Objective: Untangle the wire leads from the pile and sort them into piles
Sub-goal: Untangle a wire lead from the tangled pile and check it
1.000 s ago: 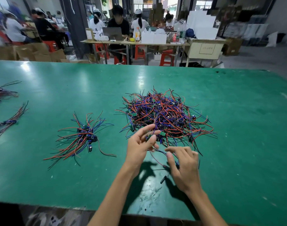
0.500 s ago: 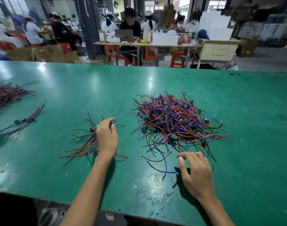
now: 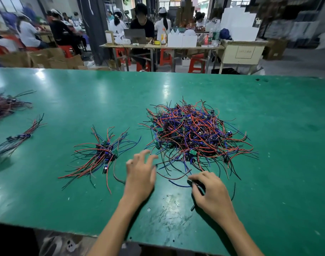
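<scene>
On the green worktop (image 3: 269,108), a large tangled pile of red, blue and black wire leads (image 3: 195,133) is seen right of a smaller sorted pile (image 3: 100,156).
Between the piles, the left hand (image 3: 140,179) is held spread and empty; a black lead (image 3: 197,183) is pinched by the right hand (image 3: 211,195).

Bright overhead glare on table (image 3: 167,89); left edge blurred; wide-angle edges bowed.

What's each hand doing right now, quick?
Left hand: open, fingers spread, holding nothing, between the small pile and the big pile.
Right hand: fingers curled, pinching a blue wire.
</scene>
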A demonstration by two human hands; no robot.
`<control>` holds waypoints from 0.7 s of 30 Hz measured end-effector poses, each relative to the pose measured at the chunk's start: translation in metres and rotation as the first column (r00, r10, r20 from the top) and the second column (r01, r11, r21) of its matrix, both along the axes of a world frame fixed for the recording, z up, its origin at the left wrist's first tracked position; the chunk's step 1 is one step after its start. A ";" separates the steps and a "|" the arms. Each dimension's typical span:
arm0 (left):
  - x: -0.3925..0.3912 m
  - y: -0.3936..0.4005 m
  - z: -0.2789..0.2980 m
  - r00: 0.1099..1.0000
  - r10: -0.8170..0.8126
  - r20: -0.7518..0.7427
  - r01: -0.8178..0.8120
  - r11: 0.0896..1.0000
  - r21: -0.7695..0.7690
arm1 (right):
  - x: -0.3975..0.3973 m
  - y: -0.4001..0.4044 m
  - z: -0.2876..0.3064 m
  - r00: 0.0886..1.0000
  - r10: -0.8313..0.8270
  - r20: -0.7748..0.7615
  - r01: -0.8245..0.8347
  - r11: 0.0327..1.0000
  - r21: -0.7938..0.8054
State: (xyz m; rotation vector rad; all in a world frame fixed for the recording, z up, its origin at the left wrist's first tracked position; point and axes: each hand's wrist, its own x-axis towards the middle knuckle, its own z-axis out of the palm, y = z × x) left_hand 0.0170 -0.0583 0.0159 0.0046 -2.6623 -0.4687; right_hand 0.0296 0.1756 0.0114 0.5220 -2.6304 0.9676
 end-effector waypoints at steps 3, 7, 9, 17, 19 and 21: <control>0.007 0.030 0.001 0.963 -0.269 0.030 0.267 0.961 0.078 | -0.004 0.003 0.002 0.992 -0.094 0.082 0.108 0.978 -0.180; 0.016 0.056 -0.002 0.908 -0.418 0.039 0.417 0.908 0.028 | -0.007 0.013 0.008 0.983 -0.181 0.002 0.178 0.963 -0.204; 0.018 0.060 -0.003 0.911 -0.410 0.035 0.411 0.912 0.005 | -0.009 0.023 0.011 0.985 -0.166 -0.049 0.159 0.978 -0.134; 0.019 0.068 -0.001 0.932 -0.358 0.063 0.315 0.881 0.353 | -0.010 0.075 0.033 0.937 0.137 0.322 -0.207 0.959 0.192; 0.018 0.072 -0.002 0.940 -0.328 0.097 0.275 0.893 0.357 | -0.010 0.099 0.040 0.915 0.137 0.380 -0.217 0.960 0.176; 0.018 0.077 -0.003 0.947 -0.306 0.095 0.253 0.898 0.361 | -0.012 0.118 0.044 0.913 0.093 0.398 -0.181 0.965 0.188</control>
